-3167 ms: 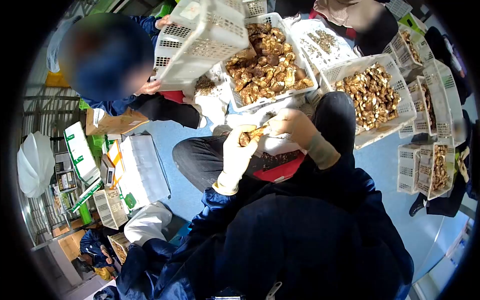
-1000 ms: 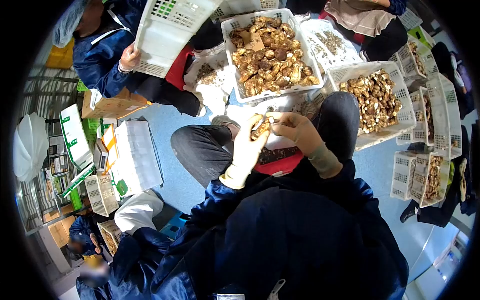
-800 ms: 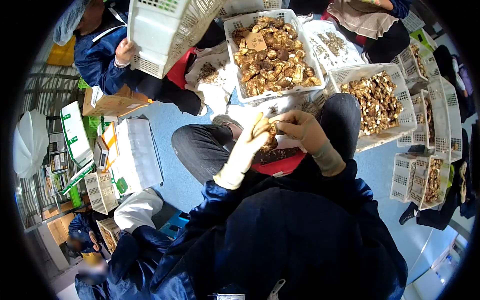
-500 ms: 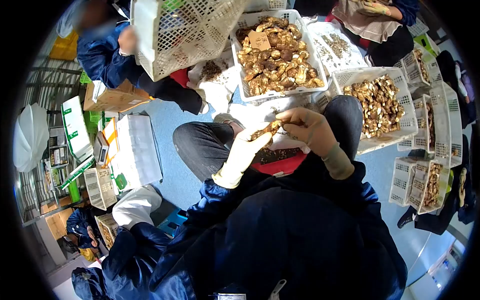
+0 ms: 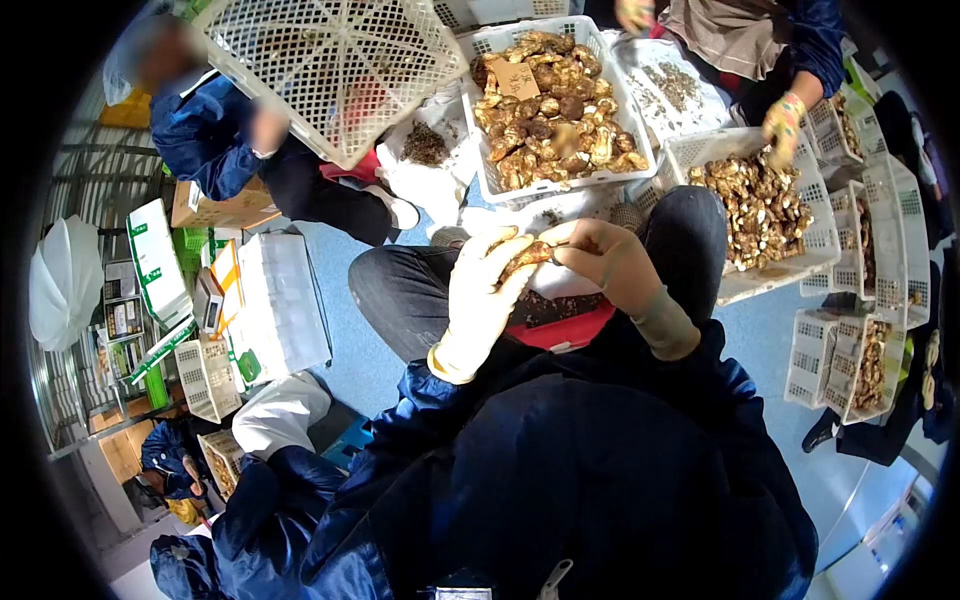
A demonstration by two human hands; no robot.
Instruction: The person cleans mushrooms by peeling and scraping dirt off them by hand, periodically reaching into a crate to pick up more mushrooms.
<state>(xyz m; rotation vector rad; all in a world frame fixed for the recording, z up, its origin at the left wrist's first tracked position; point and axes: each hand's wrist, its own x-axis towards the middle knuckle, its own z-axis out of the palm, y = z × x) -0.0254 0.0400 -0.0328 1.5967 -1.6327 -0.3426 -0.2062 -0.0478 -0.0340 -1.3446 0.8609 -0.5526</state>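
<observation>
Over my lap, my gloved left hand grips a brown, elongated mushroom between thumb and fingers. My gloved right hand is closed in a pinch at the mushroom's right end; whatever its fingertips hold, if anything, is hidden. Below both hands, between my knees, sits a red container with dark crumbs in it. Just ahead stands a white crate heaped with brown mushrooms, with a cardboard tag on top.
Another mushroom crate stands by my right knee, a co-worker's gloved hand reaching into it. At upper left a person holds a tilted white crate. More crates line the right. A pale bin stands left.
My left hand has turned upward around the mushroom, and my right fingers have come closer to its end. The tilted crate has swung left and down. A co-worker's hand has reached into the right crate.
</observation>
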